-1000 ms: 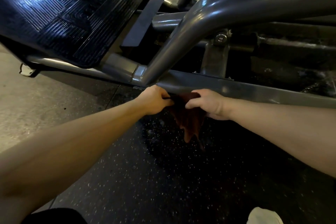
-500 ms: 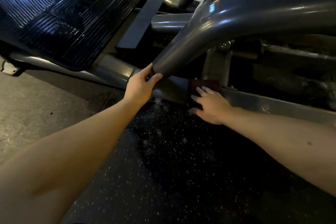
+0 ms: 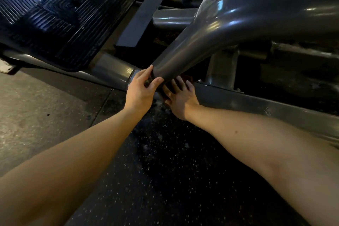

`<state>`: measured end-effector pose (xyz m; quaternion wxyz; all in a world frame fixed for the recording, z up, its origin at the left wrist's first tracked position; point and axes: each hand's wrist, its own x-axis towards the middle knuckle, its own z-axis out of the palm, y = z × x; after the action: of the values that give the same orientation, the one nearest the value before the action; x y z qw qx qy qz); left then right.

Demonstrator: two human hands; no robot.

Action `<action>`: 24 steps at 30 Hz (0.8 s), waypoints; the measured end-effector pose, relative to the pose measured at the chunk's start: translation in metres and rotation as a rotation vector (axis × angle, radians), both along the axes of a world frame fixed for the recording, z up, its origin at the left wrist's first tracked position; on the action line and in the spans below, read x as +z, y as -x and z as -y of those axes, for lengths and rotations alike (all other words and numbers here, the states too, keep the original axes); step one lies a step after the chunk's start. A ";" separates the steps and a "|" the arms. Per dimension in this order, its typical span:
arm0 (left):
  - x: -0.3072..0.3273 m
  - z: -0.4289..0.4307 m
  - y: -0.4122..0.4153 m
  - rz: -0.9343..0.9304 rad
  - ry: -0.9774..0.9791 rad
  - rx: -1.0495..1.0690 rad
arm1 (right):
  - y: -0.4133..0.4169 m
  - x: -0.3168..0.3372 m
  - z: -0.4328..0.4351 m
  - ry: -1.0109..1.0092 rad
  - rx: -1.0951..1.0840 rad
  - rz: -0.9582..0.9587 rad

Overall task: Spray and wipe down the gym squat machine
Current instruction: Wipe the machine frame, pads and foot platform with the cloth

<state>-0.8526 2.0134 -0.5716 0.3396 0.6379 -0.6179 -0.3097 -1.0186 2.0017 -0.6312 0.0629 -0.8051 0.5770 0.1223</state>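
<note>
The squat machine's thick curved grey tube (image 3: pixel 229 24) comes down from the upper right and meets the low frame rail (image 3: pixel 256 104). My left hand (image 3: pixel 141 90) clasps the tube's lower end between thumb and fingers. Just to its right, my right hand (image 3: pixel 178 97) lies with spread, straight fingers under the tube, pressing a dark red cloth (image 3: pixel 187 78) against the rail. Most of the cloth is hidden by the fingers and the tube; only a small edge shows.
A black ribbed footplate (image 3: pixel 64 11) fills the upper left. A grey upright bracket (image 3: pixel 222 68) stands behind the rail. Below me is black speckled rubber matting (image 3: pixel 174 170), with bare concrete floor (image 3: pixel 36 115) to the left.
The cloth hung loose from both hands, then my right hand pressed it to the rail. That hand has slid left under the tube, and my left hand has closed round the tube's end.
</note>
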 end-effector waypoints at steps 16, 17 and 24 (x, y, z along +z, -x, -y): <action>-0.001 0.002 -0.001 -0.026 -0.021 -0.002 | 0.093 -0.013 -0.054 0.188 -0.235 0.079; -0.001 0.002 0.000 -0.026 -0.021 -0.003 | 0.074 -0.009 -0.046 0.135 -0.232 0.089; -0.007 -0.011 0.018 0.032 -0.059 0.041 | 0.035 0.007 -0.019 -0.069 -0.035 0.016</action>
<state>-0.8708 2.0244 -0.5782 0.3170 0.6650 -0.6006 -0.3107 -1.0540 2.0210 -0.6244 0.0975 -0.7932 0.5858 0.1347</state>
